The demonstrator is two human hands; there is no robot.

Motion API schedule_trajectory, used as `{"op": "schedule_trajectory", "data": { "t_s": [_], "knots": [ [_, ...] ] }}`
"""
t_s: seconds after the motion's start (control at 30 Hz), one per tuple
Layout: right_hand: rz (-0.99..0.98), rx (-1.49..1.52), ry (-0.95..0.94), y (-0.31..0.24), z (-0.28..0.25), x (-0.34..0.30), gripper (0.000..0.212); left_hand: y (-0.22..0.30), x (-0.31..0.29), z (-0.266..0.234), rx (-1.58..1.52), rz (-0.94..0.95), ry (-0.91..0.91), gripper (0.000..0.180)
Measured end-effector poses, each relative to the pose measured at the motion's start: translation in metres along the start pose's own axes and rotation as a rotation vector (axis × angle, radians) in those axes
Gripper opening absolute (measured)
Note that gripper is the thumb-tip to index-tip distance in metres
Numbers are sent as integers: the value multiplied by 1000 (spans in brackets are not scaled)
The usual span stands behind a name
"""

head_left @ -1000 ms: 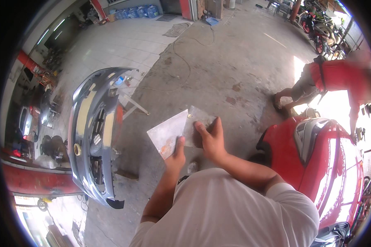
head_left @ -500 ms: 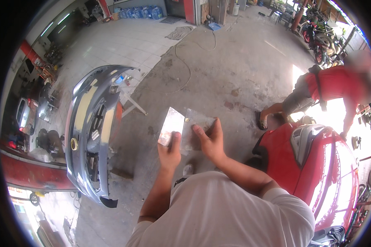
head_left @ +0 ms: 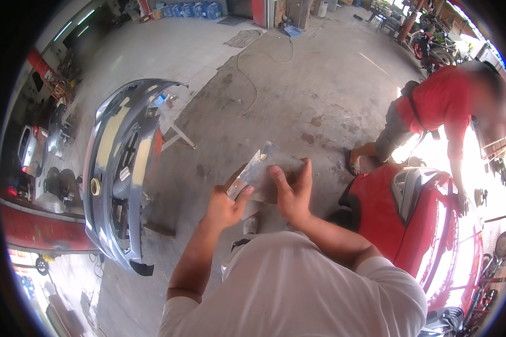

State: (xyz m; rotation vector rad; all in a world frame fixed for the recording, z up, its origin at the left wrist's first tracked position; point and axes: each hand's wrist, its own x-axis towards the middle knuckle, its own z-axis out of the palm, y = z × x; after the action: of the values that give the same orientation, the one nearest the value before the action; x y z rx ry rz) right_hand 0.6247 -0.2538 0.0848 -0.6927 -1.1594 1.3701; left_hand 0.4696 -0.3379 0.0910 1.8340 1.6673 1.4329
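- Head view: the left hand (head_left: 229,205) grasps a thin metal plate (head_left: 244,178), its thumb pressed on the near end of the plate and the fingers curled behind; the plate is tilted, so only a narrow, scuffed strip of its face shows.
- The right hand (head_left: 294,194) clasps a grey metal sheet (head_left: 270,154), thumb laid on the upper face, fingers wrapped around the far side and under.
- Plate and sheet sit side by side between the two hands, in front of the person's white shirt (head_left: 298,281); whether their edges touch is hard to say at this size.
- A small yellowish dab (head_left: 262,158) lies on the sheet near its upper left corner, beyond the right thumb.
- Well to the left of the left hand stands a grey car bumper (head_left: 111,168) with tan filler patches, a pale-yellow tape roll (head_left: 96,186) on its outer face, and a white stand leg (head_left: 177,135) slanting out on the side nearer the hands.
- Right of the right hand is a red car (head_left: 376,202) with its headlight (head_left: 416,188); past it a co-worker in a red top (head_left: 433,101) bends over with one arm reaching down to the bodywork.
- Ahead of both hands, a thin hose (head_left: 256,84) curves across the stained concrete floor (head_left: 315,95), with blue water bottles (head_left: 194,10) farther off to the left.
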Motion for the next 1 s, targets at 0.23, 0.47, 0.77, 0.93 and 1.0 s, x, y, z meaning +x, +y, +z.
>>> {"op": "schedule_trajectory", "data": {
  "t_s": [0.23, 0.47, 0.77, 0.93, 1.0],
  "knots": [
    [25, -202, -186, -3, -8, -2, 35, -6, -16, -9, 19, -143, -116, 50],
    [60, -261, -454, -4, -7, 5, 33, -7, -23, -21, -26, -226, -205, 34],
    [252, 156, -52, 7, 30, 10, 32, -7, -37, 12, 95, -109, 333, 19],
    [41, -16, -129, 6, 28, 14, 33, -2, -39, -1, -45, -237, 266, 30],
    [55, -23, -147, 7, 29, 15, 34, -1, -38, -6, 21, -247, 185, 35]
  ]
}}
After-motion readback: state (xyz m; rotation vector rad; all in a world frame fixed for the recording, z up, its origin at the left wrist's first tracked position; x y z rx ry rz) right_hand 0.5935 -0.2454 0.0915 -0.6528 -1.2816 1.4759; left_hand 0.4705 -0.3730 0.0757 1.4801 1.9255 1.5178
